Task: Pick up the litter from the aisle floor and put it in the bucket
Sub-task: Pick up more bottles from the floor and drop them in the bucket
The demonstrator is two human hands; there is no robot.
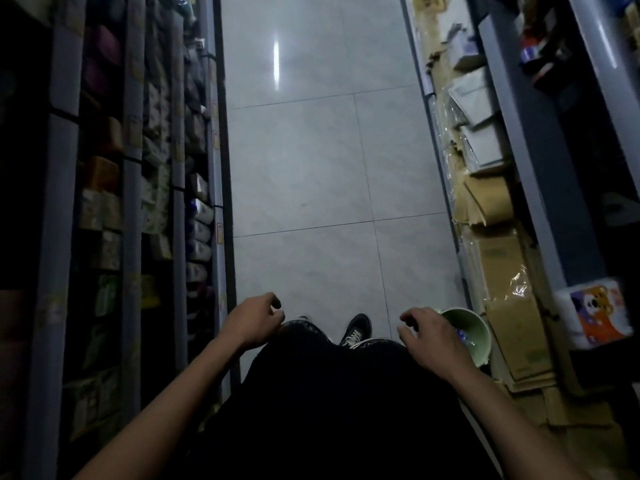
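**Aisle view: both hands free, bucket at right**

Landmark: pale green bucket (pixel 471 329), standing on the tiled floor (pixel 311 174) against the base of the cardboard-stacked shelving (pixel 498 258). Something small and bluish lies inside it; too blurred to identify.

Right hand (pixel 434 336) hovers just left of the bucket, overlapping its rim in view; fingers loosely curled, gripping nothing. Whether it touches the rim cannot be told.

Left hand (pixel 254 318) well left of the bucket, fingers relaxed and bent, holding nothing.

Dark shoe (pixel 356 329) on the floor between the hands, left of the bucket.
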